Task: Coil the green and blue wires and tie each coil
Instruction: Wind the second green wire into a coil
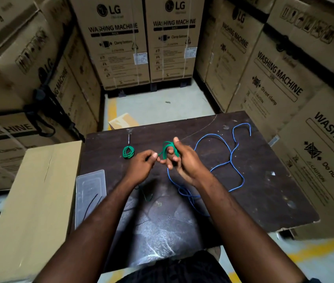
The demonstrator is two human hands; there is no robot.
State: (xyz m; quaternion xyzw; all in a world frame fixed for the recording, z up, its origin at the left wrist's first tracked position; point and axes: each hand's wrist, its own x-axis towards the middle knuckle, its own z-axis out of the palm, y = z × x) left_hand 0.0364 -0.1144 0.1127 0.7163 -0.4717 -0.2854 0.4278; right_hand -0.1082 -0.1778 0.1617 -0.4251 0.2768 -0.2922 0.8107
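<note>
A green wire [169,146] is looped several times around the fingers of my right hand [183,160], held above the middle of the dark table [264,190]. My left hand [141,165] pinches the free end of that wire just left of the loops. A small finished green coil [128,152] lies flat on the table to the left of my hands. A long blue wire [223,156] sprawls loose and uncoiled across the table, from the far right corner down under my right forearm.
A clear plastic lid or tray [90,193] lies at the table's left edge. A plain cardboard box [33,201] stands against the left side. Tall washing machine cartons [141,41] wall in the space on all sides. A thin metal wire [128,137] rests beyond the small coil.
</note>
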